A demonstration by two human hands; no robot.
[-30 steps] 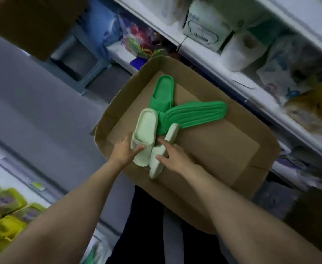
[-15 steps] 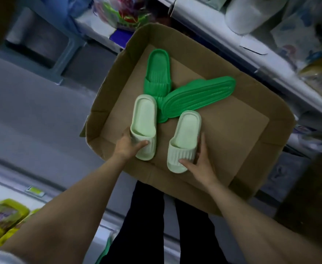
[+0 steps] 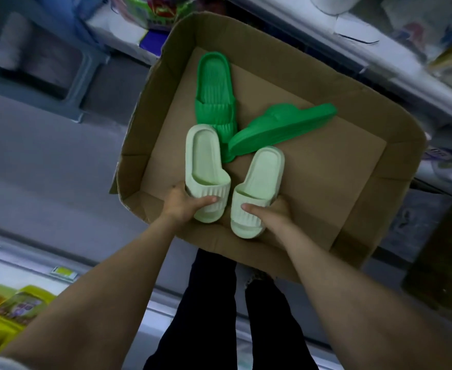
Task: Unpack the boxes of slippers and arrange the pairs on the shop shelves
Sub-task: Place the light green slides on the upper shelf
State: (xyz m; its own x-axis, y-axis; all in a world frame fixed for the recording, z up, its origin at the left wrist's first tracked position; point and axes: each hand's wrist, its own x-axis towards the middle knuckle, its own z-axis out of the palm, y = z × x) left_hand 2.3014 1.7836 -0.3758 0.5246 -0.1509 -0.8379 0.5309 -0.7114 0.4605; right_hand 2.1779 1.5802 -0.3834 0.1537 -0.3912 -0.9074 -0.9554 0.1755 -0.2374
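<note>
Shop aisle, open brown cardboard box (image 3: 353, 204). Left hand (image 3: 182, 206), right hand (image 3: 270, 212) each clamp one pale-green ribbed foam slipper (image 3: 206, 166), (image 3: 259, 182), likely pairing for shelf.

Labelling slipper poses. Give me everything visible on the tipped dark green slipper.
The tipped slipper is bright green, looks like moulded foam, with a thick sole and one wide strap. It lies on its side on the box floor, sole edge up, running from lower left to upper right. Its near end sits against the upright green slipper and by the pale pair. No hand touches it.
</note>
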